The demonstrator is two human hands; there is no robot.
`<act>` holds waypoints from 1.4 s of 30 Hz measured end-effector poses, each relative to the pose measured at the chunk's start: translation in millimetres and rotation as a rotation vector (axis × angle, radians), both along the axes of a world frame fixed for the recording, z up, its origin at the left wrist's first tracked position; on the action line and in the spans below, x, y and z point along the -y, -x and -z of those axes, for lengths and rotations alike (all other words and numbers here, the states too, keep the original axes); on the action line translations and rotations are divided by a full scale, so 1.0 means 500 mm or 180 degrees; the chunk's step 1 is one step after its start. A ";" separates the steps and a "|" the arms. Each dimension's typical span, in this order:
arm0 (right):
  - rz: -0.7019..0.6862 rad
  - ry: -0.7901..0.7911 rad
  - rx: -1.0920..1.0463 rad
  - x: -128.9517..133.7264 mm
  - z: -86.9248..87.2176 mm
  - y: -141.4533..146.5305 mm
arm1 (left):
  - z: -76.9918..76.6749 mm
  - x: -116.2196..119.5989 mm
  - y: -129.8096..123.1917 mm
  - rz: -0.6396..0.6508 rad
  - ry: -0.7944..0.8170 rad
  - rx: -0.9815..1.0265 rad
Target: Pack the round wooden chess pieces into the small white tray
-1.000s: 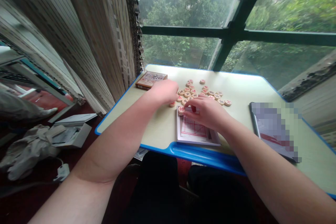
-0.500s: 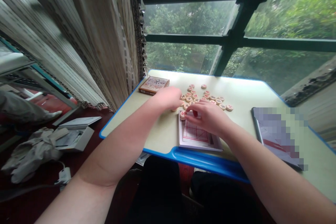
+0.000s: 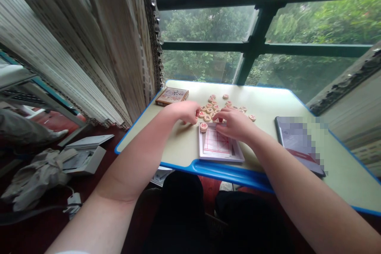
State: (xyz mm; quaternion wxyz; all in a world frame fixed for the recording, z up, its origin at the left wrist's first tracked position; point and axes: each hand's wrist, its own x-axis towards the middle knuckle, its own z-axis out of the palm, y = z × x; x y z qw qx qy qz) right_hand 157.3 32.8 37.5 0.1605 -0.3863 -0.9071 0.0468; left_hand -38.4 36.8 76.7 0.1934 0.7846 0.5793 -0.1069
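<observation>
Round wooden Chinese chess pieces (image 3: pixel 209 110) with red and black characters lie in a loose cluster mid-table. Left of them, my left hand (image 3: pixel 187 111) is low over the tabletop, its fingers curled down and pinched. A bit of a red-marked piece shows at its fingertips. My right hand (image 3: pixel 235 124) arches over the far edge of a shallow white box (image 3: pixel 222 159), thumb and fingers apart, fingertips by the nearest pieces. What lies under its palm is hidden. Inside the box are a folded paper board (image 3: pixel 216 145) with red lines and a red-marked piece (image 3: pixel 203 127) in the far left corner.
A brown patterned box (image 3: pixel 172 96) lies at the table's far left. Right of the white box is a dark-edged tablet (image 3: pixel 297 143), partly blurred out. The table (image 3: pixel 175 147) has a blue rim, with a window (image 3: pixel 205 63) behind and a curtain (image 3: pixel 119 47) at left.
The view has shifted slightly. My left hand has moved a little away from the cluster, toward the left. My right hand has drawn back from the red-marked piece in the box's corner.
</observation>
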 end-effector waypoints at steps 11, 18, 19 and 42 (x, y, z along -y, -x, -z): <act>-0.0022 0.0002 -0.0326 -0.036 0.031 -0.013 | 0.039 -0.036 0.033 -0.0088 0.0294 0.0904; 0.0015 -0.0058 -0.0452 -0.028 0.021 -0.017 | 0.032 -0.034 0.023 -0.0002 -0.0072 0.1789; 0.0031 -0.0113 -0.0515 -0.026 0.019 -0.017 | 0.031 -0.032 0.019 0.0097 -0.0042 0.2010; -0.0216 -0.0353 -0.0930 -0.004 0.013 -0.020 | 0.010 -0.024 0.021 -0.0268 0.0102 0.2411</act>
